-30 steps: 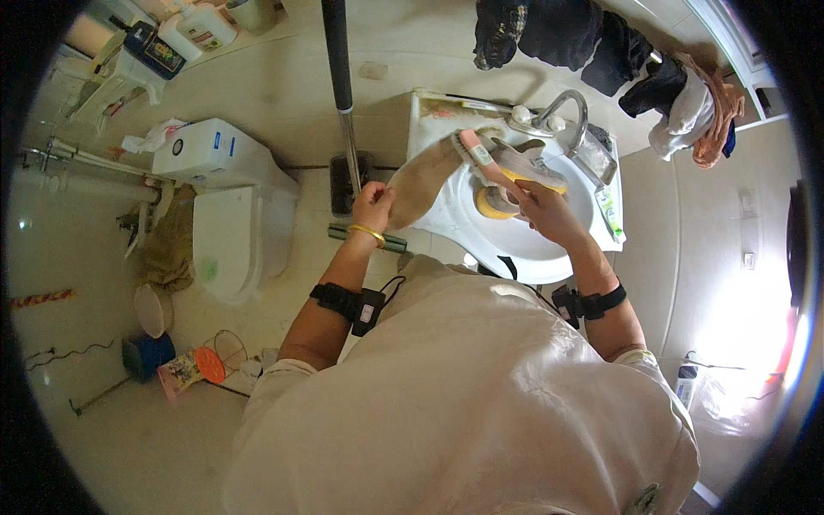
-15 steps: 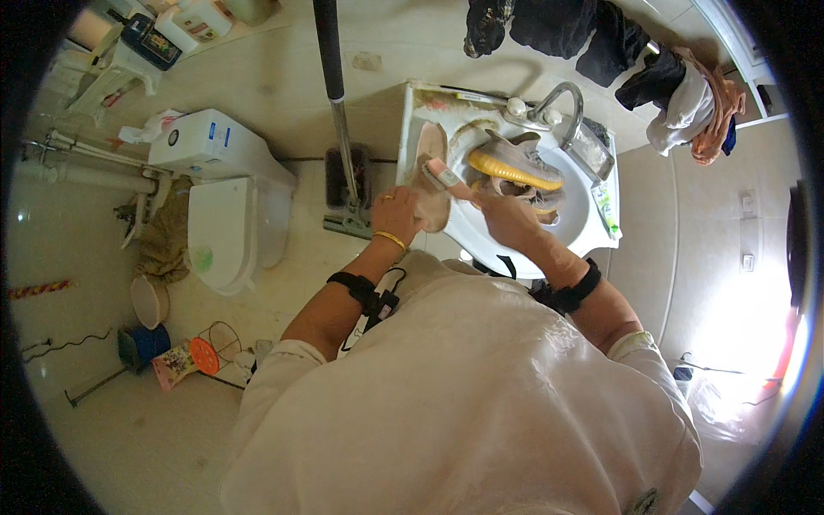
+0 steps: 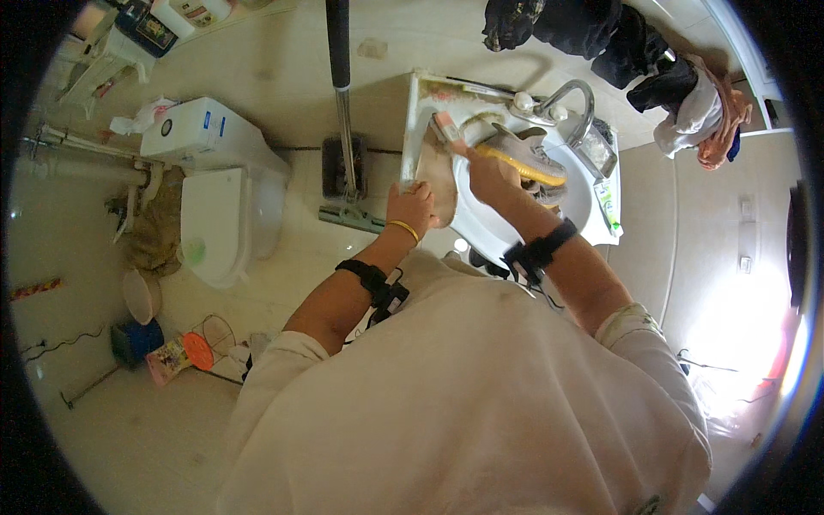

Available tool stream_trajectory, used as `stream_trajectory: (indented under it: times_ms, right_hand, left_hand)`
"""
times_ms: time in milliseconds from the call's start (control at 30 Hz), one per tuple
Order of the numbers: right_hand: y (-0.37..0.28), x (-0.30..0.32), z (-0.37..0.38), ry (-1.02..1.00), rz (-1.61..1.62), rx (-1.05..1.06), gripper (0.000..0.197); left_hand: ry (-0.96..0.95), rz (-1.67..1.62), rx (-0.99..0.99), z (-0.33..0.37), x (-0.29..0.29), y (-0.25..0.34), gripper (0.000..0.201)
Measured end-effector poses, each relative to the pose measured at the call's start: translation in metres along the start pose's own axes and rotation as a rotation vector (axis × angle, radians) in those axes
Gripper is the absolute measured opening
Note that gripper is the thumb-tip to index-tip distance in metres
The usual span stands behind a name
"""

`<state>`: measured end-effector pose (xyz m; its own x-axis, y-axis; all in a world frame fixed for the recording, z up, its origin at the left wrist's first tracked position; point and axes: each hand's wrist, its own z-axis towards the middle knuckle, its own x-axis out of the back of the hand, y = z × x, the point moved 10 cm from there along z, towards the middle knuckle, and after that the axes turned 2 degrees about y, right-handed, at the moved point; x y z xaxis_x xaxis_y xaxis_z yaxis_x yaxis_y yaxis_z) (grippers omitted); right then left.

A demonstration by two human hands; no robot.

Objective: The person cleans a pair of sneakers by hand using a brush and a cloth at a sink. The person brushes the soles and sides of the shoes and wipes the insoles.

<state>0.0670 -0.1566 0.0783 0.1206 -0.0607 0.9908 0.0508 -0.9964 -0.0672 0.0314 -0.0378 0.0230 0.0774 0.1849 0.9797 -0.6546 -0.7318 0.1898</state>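
One brush (image 3: 449, 131), pink, upper centre of frame; right hand (image 3: 493, 178) closed round it. One insole (image 3: 439, 176), beige, under the brush, contact hard to confirm; left hand (image 3: 412, 208) closed on its lower end. Grey shoes (image 3: 534, 157), right of upper centre, in the sink (image 3: 580, 206).

Your L hand (image 3: 412, 206) holds insole (image 3: 439, 176) on sink (image 3: 438, 96); R hand (image 3: 491, 176) w/ pink brush (image 3: 446, 129) at its far end; gray shoes (image 3: 536, 161) alongside.
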Motion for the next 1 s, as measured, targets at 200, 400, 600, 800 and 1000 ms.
stream_trajectory:
  times_ms: [200, 400, 600, 800, 1000]
  right_hand:
    - [-0.018, 0.009, -0.07, -0.041, -0.061, 0.037, 0.04]
    - [0.001, -0.005, -0.001, -0.283, 0.036, -0.2, 0.042]
    - [-0.025, -0.013, -0.069, -0.112, -0.137, 0.128, 0.038]
    - [-0.005, -0.018, 0.01, -0.178, 0.028, -0.102, 0.036]
    - [-0.037, -0.016, -0.068, -0.426, -0.082, -0.014, 0.058]
  left_hand:
    - [-0.142, -0.032, 0.023, 0.002, -0.006, -0.005, 0.041]
    - [-0.122, 0.037, -0.018, 0.006, -0.012, -0.004, 0.038]
    - [-0.241, 0.012, 0.008, 0.001, -0.005, -0.003, 0.04]
    - [-0.24, 0.015, 0.001, 0.007, -0.005, -0.003, 0.047]
    - [-0.385, -0.011, -0.024, -0.002, -0.013, -0.002, 0.049]
